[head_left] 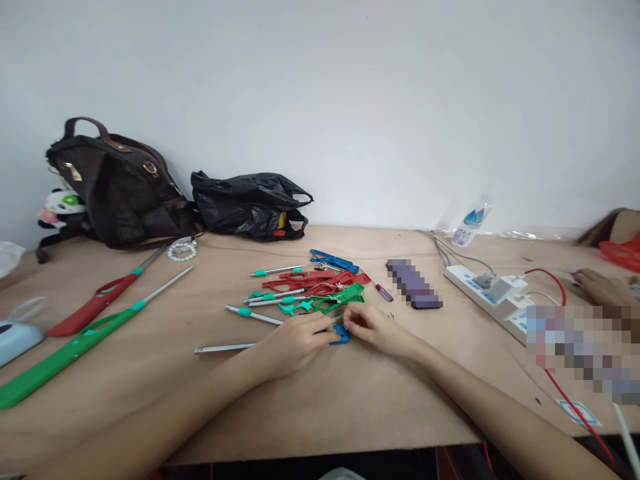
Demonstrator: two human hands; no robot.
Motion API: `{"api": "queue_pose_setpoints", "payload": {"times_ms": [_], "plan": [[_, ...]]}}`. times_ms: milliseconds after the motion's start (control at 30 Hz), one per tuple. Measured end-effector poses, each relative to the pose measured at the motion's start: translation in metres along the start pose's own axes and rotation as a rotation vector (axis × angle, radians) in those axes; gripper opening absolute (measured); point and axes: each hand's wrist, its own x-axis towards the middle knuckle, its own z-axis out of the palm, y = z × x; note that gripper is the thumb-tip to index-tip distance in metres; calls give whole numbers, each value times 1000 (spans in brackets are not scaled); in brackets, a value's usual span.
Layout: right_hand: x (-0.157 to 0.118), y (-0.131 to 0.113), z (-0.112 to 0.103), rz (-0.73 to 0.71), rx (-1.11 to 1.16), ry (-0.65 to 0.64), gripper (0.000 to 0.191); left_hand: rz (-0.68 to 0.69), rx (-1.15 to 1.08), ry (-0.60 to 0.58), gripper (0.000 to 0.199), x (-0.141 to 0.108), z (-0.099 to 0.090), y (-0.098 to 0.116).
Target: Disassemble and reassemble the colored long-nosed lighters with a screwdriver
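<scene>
Bench (400,407): we see one, bearing all that follows.
Bags: a backpack (125,187) and a black plastic bag (245,200) near the wall, we judge to keep them out of the way; two.
Whole lighters: a green lighter (65,363) and a red lighter (95,307), set leftward, likely so they don't mix with loose parts; two.
Power strip (475,288): one, well right, perhaps keeping cords off the parts.
Left hand (300,341): nearly closed, fingers bent onto a blue piece (343,335), seemingly steadying it.
Right hand (373,327): fingers curled almost together beside that piece; we cannot tell whether they grip anything.
Loose shells: heaped beyond both hands, probably for easy reach; one blue shell (334,260), overlapping red and green ones we cannot count.
Metal rods (210,349): at least four.
Blue piece: one, between the hands.
Screwdriver (384,293): one, right of the heap.
</scene>
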Motion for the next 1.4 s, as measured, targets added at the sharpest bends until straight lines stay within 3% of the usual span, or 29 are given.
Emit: {"api": "queue_pose_setpoints", "payload": {"times_ms": [1400], "plan": [[2,1,1,25,72,-16,8,7,19,12,27,0,-1,2]]}}
